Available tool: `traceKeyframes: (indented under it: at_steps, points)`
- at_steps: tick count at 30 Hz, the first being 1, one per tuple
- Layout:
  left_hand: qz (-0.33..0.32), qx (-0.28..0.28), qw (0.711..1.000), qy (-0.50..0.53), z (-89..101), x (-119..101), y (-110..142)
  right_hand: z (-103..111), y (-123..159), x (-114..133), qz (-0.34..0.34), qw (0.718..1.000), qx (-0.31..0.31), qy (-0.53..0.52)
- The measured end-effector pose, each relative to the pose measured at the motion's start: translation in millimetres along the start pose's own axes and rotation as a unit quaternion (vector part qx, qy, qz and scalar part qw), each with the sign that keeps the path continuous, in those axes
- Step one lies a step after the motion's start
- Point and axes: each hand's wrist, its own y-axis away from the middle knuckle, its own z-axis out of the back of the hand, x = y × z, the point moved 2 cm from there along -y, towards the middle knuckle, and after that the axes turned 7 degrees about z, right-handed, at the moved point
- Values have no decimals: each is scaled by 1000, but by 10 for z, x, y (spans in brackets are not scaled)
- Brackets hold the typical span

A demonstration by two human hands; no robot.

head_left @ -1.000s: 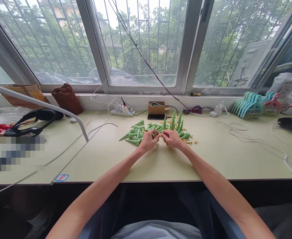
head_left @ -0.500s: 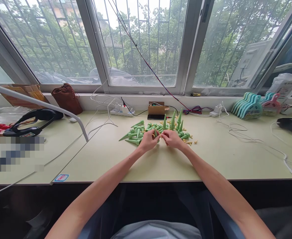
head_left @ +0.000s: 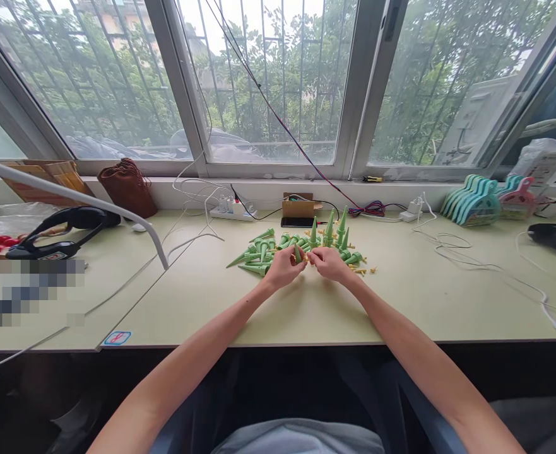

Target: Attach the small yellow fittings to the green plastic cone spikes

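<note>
Gripped in my left hand (head_left: 284, 267) is a green plastic spike (head_left: 298, 253), its pointed end up. My right hand (head_left: 329, 263) is close against it, with thumb and forefinger pinched on a small yellow piece (head_left: 307, 256) at the spike's side. Fingers partly hide where the two parts meet. Behind and left of my hands lies a pile of green spikes (head_left: 254, 256). Several more spikes (head_left: 329, 230) stand upright behind my right hand. Small yellow pieces (head_left: 361, 272) are scattered to its right.
Behind the pile are a phone (head_left: 297, 222), a small cardboard box (head_left: 299, 205) and a power strip (head_left: 234, 213). White cables (head_left: 486, 265) run over the table at right. Teal hangers (head_left: 471, 202) stand at the back right. A black headset (head_left: 64, 230) and a white curved bar (head_left: 93, 203) are at left.
Both hands have shifted very slightly, and the spike has turned or tilted a little in my left hand. The pile looks the same.
</note>
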Motion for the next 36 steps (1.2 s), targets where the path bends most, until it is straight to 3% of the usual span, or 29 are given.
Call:
traceKeyframes:
  at_steps: [4, 10, 20, 36]
  points:
    - [-10, -2, 1000, -9, 2, -12, 7, -2, -6, -5, 6, 1000, -11, 4]
    - [-112, -53, 989, -84, -8, -18, 13, 16, 2, 1, 12, 998, -51, -17]
    - [-208, -83, 973, -57, 12, -88, 29, 55, 26, 47, 18, 994, -96, -57]
    - [-221, -96, 968, -65, 11, -90, 26, 65, 29, 64, 22, 993, -101, -62]
